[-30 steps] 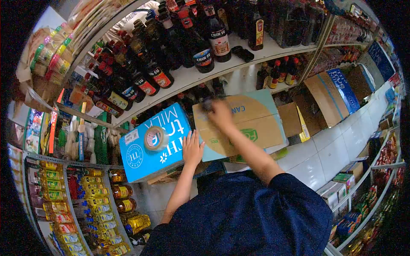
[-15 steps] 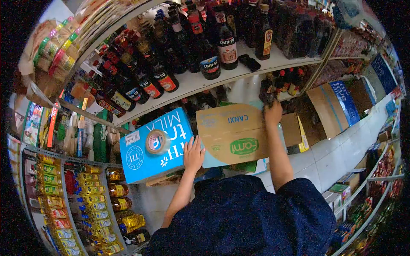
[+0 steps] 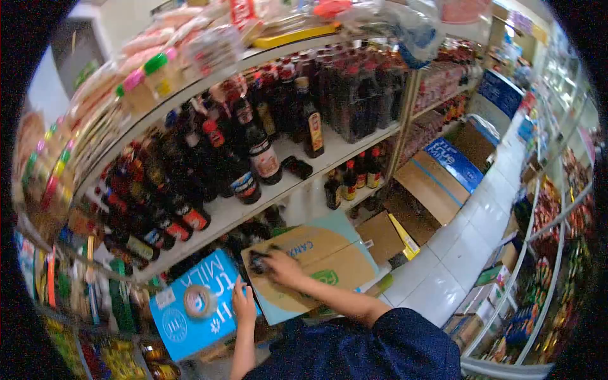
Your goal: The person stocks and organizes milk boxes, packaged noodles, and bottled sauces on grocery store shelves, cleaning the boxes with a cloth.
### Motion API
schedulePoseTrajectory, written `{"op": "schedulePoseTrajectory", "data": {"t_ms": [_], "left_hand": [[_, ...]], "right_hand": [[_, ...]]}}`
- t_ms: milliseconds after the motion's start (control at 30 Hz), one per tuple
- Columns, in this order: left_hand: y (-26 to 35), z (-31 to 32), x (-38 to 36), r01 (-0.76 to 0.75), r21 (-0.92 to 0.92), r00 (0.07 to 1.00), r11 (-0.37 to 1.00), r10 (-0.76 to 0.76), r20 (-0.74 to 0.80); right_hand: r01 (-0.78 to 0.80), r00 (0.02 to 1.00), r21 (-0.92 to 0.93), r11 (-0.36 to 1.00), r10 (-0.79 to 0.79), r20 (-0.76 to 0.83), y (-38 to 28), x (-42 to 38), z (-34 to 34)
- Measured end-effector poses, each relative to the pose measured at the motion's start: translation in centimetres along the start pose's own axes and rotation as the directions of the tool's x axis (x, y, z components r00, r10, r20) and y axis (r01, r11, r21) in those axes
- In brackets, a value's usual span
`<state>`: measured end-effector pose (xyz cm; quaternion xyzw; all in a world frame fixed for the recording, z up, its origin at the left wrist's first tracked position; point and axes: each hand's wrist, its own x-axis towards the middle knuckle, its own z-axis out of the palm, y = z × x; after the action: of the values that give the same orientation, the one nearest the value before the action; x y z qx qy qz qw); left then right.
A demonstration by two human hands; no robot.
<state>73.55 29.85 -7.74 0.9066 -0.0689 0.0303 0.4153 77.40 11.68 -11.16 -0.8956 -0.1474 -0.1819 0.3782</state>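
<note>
A brown Fami carton [image 3: 342,244] lies in front of the lower shelf, its printed top facing up. My right hand [image 3: 282,269] is over its left part, closed on a dark bunched thing [image 3: 258,261] that looks like a cloth; motion blurs it. To the left is a blue TH true Milk carton [image 3: 218,269], with a roll of tape [image 3: 199,301] lying on top. My left hand [image 3: 244,303] rests at the right edge of the blue carton, fingers stretched out and holding nothing.
Dark sauce bottles [image 3: 263,155] crowd the shelf [image 3: 221,218] above the cartons, beside a small black object [image 3: 296,167]. Small bottles [image 3: 361,174] stand on the lower shelf. Open cardboard boxes [image 3: 430,187] line the tiled aisle [image 3: 437,285] at right, opposite stocked racks.
My right hand has swept from the lower shelf and carton's far right edge to its left part, carrying the dark thing. My left hand stays near the blue carton's edge. The view has turned right.
</note>
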Motion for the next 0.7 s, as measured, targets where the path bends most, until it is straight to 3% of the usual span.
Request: {"op": "schedulePoseTrajectory", "data": {"t_ms": [33,100,167,200,267,300,333,400,467,533,567,600,633,700], "left_hand": [[0.1,0.0,0.8,-0.04,0.088,0.999,0.995,0.038,0.03],[-0.6,0.1,1.7,-0.096,0.181,0.993,0.979,0.082,0.082],[-1.4,1.3,2.5,-0.281,0.481,0.96,0.831,0.244,0.14],[-1.3,1.4,2.5,-0.255,0.464,0.966,0.848,0.204,0.157],[-0.8,1.3,2.7,-0.231,0.424,0.97,0.876,0.175,0.168],[-1.2,1.3,2.6,-0.177,0.404,0.979,0.898,0.117,0.168],[-2.2,1.6,2.6,-0.219,0.424,0.974,0.879,0.169,0.153],[-1.8,1.5,2.5,-0.223,0.413,0.971,0.883,0.163,0.175],[-1.5,1.2,2.5,-0.223,0.404,0.969,0.887,0.156,0.191],[-1.8,1.2,2.7,-0.216,0.395,0.971,0.893,0.154,0.184],[-2.0,1.3,2.6,-0.198,0.385,0.974,0.902,0.137,0.18],[-2.1,1.3,2.5,-0.192,0.418,0.977,0.888,0.134,0.163],[-1.4,1.1,2.2,-0.2,0.417,0.976,0.887,0.143,0.164],[0.2,0.6,1.9,-0.063,0.256,0.988,0.965,0.025,0.15]], "right_hand": [[-0.112,0.993,-0.035,0.993,0.113,0.017,2.1,-0.6,-1.2],[-0.339,0.938,-0.125,0.932,0.326,-0.118,5.7,-1.4,-5.7],[-0.513,0.854,-0.15,0.845,0.486,-0.185,8.5,-2.7,-10.6],[-0.527,0.845,-0.155,0.836,0.495,-0.205,8.9,-3.1,-10.8],[-0.519,0.835,-0.259,0.814,0.419,-0.356,10.5,-4.3,-11.1],[-0.511,0.846,-0.324,0.797,0.4,-0.352,10.9,-4.7,-9.8],[-0.497,0.859,-0.384,0.778,0.379,-0.343,10.7,-4.6,-7.8],[-0.447,0.877,-0.253,0.858,0.366,-0.31,6.8,-4.1,-5.6],[-0.406,0.914,-0.184,0.895,0.395,-0.097,3.0,-2.9,-3.2],[-0.269,0.96,-0.076,0.96,0.261,-0.103,0.0,-3.1,0.8],[-0.168,0.986,-0.098,0.981,0.165,-0.034,-1.4,-3.2,2.0],[-0.043,0.985,-0.006,0.999,0.041,-0.167,-3.2,-3.8,3.0],[0.009,0.997,-0.025,1.0,-0.011,-0.074,-5.1,-3.9,1.7],[0.063,0.997,-0.078,0.995,-0.066,-0.03,-5.7,-5.7,2.3]]}}
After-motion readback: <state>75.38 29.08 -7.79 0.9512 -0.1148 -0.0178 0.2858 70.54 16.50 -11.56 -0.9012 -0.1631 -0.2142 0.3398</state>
